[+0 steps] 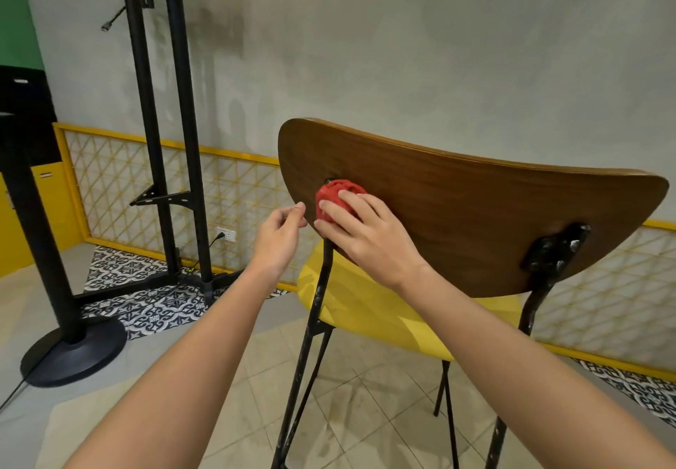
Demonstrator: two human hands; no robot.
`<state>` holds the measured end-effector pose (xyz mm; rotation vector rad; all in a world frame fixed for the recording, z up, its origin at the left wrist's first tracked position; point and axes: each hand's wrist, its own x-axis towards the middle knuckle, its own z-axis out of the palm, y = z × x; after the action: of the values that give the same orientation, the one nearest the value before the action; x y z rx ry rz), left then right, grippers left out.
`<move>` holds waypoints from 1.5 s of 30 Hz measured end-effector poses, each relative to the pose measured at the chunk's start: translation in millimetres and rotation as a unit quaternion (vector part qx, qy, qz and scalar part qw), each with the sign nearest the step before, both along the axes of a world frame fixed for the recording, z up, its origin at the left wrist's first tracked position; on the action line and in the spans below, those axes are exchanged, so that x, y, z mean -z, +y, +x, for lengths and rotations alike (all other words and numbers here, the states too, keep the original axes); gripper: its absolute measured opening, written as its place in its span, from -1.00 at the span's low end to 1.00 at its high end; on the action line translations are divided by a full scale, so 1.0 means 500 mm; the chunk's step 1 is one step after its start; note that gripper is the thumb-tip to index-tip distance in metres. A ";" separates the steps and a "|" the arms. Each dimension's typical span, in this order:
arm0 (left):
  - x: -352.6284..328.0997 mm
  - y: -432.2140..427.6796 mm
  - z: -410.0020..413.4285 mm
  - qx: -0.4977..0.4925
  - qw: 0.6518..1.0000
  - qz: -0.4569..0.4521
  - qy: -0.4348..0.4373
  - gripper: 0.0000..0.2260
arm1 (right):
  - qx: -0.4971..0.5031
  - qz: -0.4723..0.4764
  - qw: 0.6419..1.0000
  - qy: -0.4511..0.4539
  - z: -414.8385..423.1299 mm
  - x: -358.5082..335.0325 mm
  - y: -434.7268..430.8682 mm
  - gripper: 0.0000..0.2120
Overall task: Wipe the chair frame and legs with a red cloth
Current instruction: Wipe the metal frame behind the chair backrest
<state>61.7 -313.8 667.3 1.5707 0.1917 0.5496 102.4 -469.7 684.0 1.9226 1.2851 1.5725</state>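
A chair stands before me with a brown wooden backrest (475, 212), a yellow seat (373, 307) and a black metal frame. The left frame post (314, 322) runs down from the backrest to the floor; the right post (530, 315) has a black bracket (556, 249). My right hand (365, 234) presses a bunched red cloth (334, 192) against the top of the left post, where it meets the backrest. My left hand (281, 234) hovers just left of the backrest edge, fingers loosely curled, holding nothing.
A tall black TV stand (168, 139) rises at the left, with a round-based black pole (73, 355) in front of it. A yellow lattice railing (146, 183) lines the grey wall. A cable runs from a wall socket (226, 234) across the tiled floor.
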 end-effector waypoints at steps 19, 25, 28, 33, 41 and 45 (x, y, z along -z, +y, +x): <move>-0.007 -0.031 0.012 0.009 1.000 0.010 -0.005 -0.72 | 0.010 -0.034 0.999 0.015 0.016 0.051 -0.017 -0.70; -0.004 -0.026 0.015 0.010 1.000 0.027 -0.002 -0.82 | 0.013 -0.049 0.999 0.008 0.010 0.048 -0.023 -0.75; 0.000 -0.026 0.015 0.009 1.000 0.028 -0.007 -0.75 | 0.008 0.006 1.000 0.008 0.005 0.029 -0.017 -0.67; 0.009 -0.025 0.020 0.005 0.999 0.035 0.006 -0.70 | 0.012 -0.029 0.999 0.013 0.015 0.040 -0.020 -0.64; 0.029 -0.020 0.022 0.001 0.999 0.027 0.017 -0.68 | -0.039 0.010 0.999 0.003 0.012 0.003 -0.012 -0.71; 0.037 -0.017 0.026 0.000 1.000 0.018 0.021 -0.73 | -0.019 -0.017 1.000 0.003 0.016 0.026 -0.013 -0.63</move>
<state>74.8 -322.1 649.0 1.6188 0.2133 0.5231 110.5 -476.1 671.1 1.8946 1.3508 1.5541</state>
